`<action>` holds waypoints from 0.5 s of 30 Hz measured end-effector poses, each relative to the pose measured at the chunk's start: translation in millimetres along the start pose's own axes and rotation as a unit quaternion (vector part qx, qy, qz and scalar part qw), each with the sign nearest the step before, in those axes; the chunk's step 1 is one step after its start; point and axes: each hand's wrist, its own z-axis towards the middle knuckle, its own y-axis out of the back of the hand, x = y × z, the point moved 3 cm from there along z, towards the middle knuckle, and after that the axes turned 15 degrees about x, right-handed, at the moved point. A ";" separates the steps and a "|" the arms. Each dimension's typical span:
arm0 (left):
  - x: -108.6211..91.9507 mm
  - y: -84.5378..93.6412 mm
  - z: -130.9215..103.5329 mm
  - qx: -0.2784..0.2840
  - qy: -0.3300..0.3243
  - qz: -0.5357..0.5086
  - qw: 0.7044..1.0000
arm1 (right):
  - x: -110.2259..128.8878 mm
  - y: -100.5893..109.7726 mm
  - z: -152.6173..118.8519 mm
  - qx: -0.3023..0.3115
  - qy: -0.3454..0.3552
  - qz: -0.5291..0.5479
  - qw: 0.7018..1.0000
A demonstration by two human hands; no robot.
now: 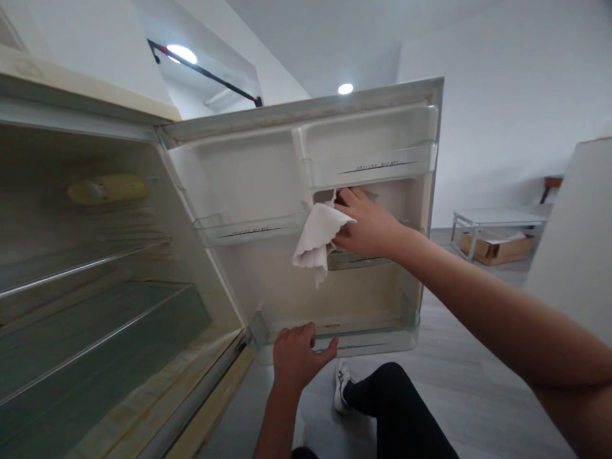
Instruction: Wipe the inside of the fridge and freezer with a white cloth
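A white cloth (322, 233) with a scalloped edge hangs from my right hand (366, 223), whose fingers are closed on it. That hand reaches into the middle right shelf (361, 260) of the open refrigerator door (248, 172); some fingertips are hidden inside. Lower down, my left hand (297, 357) is at the front rim of the clear bottom door shelf (377, 341). Its fingers curl over the rim and its thumb sticks out to the right. The upper right shelf (392, 164) is just above my right hand.
The refrigerator interior (71, 255) on the left has glass shelves and a yellowish lamp cover (108, 189). A small white table (500, 218) stands at the far right, with a cardboard box (497, 248) beneath it. My knee (396, 389) and shoe (342, 386) are below the door.
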 end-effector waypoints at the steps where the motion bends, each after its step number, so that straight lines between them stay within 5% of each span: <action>1: 0.3 -0.2 -0.4 -0.004 0.000 0.000 1.000 | 0.0 -0.4 -0.3 -0.002 0.002 0.003 1.000; 7: 2.2 -2.6 -1.5 -0.020 -0.004 0.007 1.000 | 1.3 -2.0 -2.7 -0.010 -0.019 0.014 1.000; 15: 0.8 -3.3 0.8 -0.005 -0.003 0.003 1.000 | -1.1 -4.6 -11.1 -0.071 -0.163 0.006 0.984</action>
